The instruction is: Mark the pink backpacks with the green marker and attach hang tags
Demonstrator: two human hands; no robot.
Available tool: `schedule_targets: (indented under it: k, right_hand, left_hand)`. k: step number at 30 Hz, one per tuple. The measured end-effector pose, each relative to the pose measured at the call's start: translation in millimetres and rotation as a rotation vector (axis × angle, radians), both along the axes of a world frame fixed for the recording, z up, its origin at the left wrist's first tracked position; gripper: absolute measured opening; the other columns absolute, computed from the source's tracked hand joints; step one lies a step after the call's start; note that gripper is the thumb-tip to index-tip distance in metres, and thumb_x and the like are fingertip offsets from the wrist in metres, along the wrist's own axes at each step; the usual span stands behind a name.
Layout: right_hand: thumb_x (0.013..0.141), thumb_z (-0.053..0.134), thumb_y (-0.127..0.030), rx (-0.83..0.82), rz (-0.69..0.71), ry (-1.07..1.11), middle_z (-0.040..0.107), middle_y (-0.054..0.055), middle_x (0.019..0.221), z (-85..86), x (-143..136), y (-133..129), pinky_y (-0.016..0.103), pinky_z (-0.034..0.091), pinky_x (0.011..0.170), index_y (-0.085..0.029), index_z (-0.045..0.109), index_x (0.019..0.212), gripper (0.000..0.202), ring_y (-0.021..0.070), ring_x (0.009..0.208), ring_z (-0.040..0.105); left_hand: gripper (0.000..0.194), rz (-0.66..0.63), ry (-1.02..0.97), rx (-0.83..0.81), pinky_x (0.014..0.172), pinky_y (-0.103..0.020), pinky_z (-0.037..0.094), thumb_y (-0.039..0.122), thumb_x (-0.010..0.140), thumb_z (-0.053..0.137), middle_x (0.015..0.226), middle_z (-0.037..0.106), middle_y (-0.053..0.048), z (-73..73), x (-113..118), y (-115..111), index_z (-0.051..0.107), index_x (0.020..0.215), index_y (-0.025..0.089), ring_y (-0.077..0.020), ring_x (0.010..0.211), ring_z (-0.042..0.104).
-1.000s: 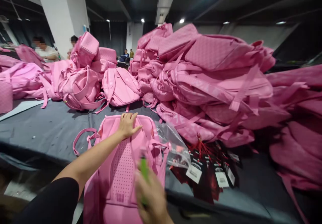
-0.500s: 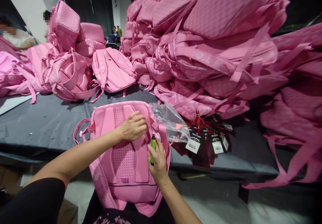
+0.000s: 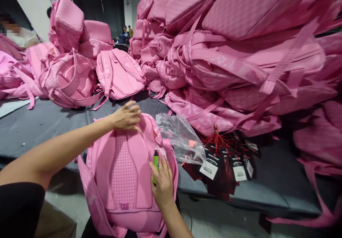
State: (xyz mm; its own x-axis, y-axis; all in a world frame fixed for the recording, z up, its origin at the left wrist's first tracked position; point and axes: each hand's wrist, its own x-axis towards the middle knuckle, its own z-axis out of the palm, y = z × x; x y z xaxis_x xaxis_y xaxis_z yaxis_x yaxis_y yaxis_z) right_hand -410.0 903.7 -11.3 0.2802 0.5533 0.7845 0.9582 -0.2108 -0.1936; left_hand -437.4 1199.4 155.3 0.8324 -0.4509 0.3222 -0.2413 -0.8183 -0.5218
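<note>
A pink backpack (image 3: 124, 170) leans upright in front of me against the table edge, its perforated back panel facing me. My left hand (image 3: 127, 116) is at its top, fingers curled with the thumb against the panel's upper part; the fingertips are partly hidden. Along the bag's right side, my right hand (image 3: 162, 182) is closed around a slim green tube with a black tip (image 3: 156, 165), which points up. That hand rests against the backpack beside a shoulder strap.
Right of the backpack lie a clear plastic bag (image 3: 179, 138) and several black hang tags (image 3: 210, 168) with red strings. Pink backpacks are piled high (image 3: 240, 52) at the back right, and more stand at the left (image 3: 71, 76). A person (image 3: 20, 35) is at the far left.
My left hand has moved left and up across the backpack to its top. My right hand keeps the green tube at the bag's side. The camera view has shifted slightly.
</note>
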Motion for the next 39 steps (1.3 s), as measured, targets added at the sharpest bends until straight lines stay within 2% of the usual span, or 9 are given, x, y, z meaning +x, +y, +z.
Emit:
schedule_targets:
  k: [2, 5, 9, 13, 16, 21, 26, 31, 39]
  right_hand:
    - [0.083, 0.048, 0.003, -0.005, 0.003, -0.007, 0.045, 0.015, 0.150, 1.6, 0, 1, 0.052, 0.048, 0.102, -0.019, 0.053, 0.130, 0.052, 0.0322, 0.145, 0.031]
    - [0.085, 0.049, 0.000, -0.017, -0.001, 0.020, 0.052, 0.017, 0.143, 5.7, -2, 2, 0.054, 0.046, 0.102, -0.019, 0.052, 0.130, 0.049, 0.0328, 0.143, 0.036]
    - [0.086, 0.054, -0.008, 0.064, 0.011, 0.160, 0.062, 0.017, 0.130, 12.5, -7, -2, 0.060, 0.044, 0.102, -0.021, 0.046, 0.137, 0.053, 0.0338, 0.131, 0.052]
    - [0.089, 0.058, -0.012, 0.236, 0.104, 0.452, 0.074, 0.009, 0.103, 23.8, -8, -10, 0.046, 0.059, 0.085, -0.025, 0.050, 0.132, 0.046, 0.0252, 0.093, 0.073]
    - [0.092, 0.059, -0.022, 0.281, 0.116, 0.694, 0.074, 0.006, 0.093, 36.2, -5, -12, 0.040, 0.062, 0.073, -0.023, 0.057, 0.122, 0.030, 0.0210, 0.072, 0.073]
    - [0.090, 0.063, -0.034, 0.127, 0.078, 0.859, 0.072, 0.005, 0.089, 53.5, 9, 1, 0.035, 0.060, 0.068, -0.021, 0.064, 0.103, 0.018, 0.0200, 0.074, 0.071]
    - [0.086, 0.066, -0.040, -0.017, 0.021, 0.839, 0.069, 0.002, 0.079, 61.0, 11, 10, 0.031, 0.055, 0.063, -0.021, 0.063, 0.092, 0.020, 0.0166, 0.065, 0.065]
    - [0.091, 0.060, -0.041, 0.180, -0.015, 1.131, 0.064, -0.001, 0.066, 61.7, 2, 10, 0.028, 0.051, 0.055, -0.018, 0.058, 0.093, 0.023, 0.0140, 0.056, 0.063]
    - [0.087, 0.064, -0.041, 0.062, -0.091, 0.974, 0.066, 0.002, 0.070, 55.7, 1, 19, 0.031, 0.053, 0.060, -0.018, 0.061, 0.090, 0.023, 0.0157, 0.059, 0.064]
  left_hand:
    - [0.036, 0.061, -0.055, -0.016, 0.116, -0.046, 0.020, 0.056, 0.090, 0.053, 0.117, 0.063, -0.005, 3.0, -4, 7, 0.065, 0.085, 0.022, -0.0247, 0.121, 0.046]
    - [0.032, 0.097, -0.091, -0.086, 0.113, -0.050, 0.022, 0.051, 0.088, 0.057, 0.126, 0.060, -0.010, -10.5, -11, -16, 0.065, 0.087, 0.020, -0.0287, 0.123, 0.046]
    - [0.041, 0.076, 0.252, -0.229, 0.097, -0.043, 0.036, 0.055, 0.080, 0.067, 0.099, 0.066, -0.011, -24.4, -18, -63, 0.065, 0.092, 0.015, -0.0253, 0.095, 0.056]
    - [0.041, 0.155, 0.376, -0.358, 0.089, -0.044, 0.038, 0.052, 0.073, 0.075, 0.091, 0.067, -0.008, -19.4, -18, -78, 0.067, 0.091, 0.016, -0.0250, 0.088, 0.057]
    - [0.038, 0.168, 0.376, -0.374, 0.100, -0.050, 0.035, 0.045, 0.069, 0.080, 0.088, 0.067, -0.007, -21.5, -22, -82, 0.068, 0.092, 0.017, -0.0259, 0.091, 0.056]
    - [0.031, 0.220, 0.284, -0.449, 0.116, -0.060, 0.022, 0.041, 0.074, 0.077, 0.088, 0.064, -0.006, -40.9, -34, -97, 0.068, 0.092, 0.018, -0.0259, 0.096, 0.056]
    - [0.017, 0.117, 0.172, -0.596, 0.120, -0.061, 0.015, 0.034, 0.085, 0.068, 0.103, 0.065, -0.006, -61.1, -42, -99, 0.063, 0.088, 0.018, -0.0258, 0.115, 0.053]
    - [0.016, -0.014, 0.150, -0.692, 0.122, -0.060, 0.008, 0.034, 0.089, 0.064, 0.111, 0.067, -0.007, -67.1, -43, -93, 0.063, 0.087, 0.018, -0.0241, 0.121, 0.052]
    - [0.021, -0.083, 0.138, -0.709, 0.122, -0.059, 0.013, 0.039, 0.090, 0.062, 0.120, 0.066, -0.009, -81.1, -36, -82, 0.063, 0.088, 0.018, -0.0259, 0.130, 0.048]
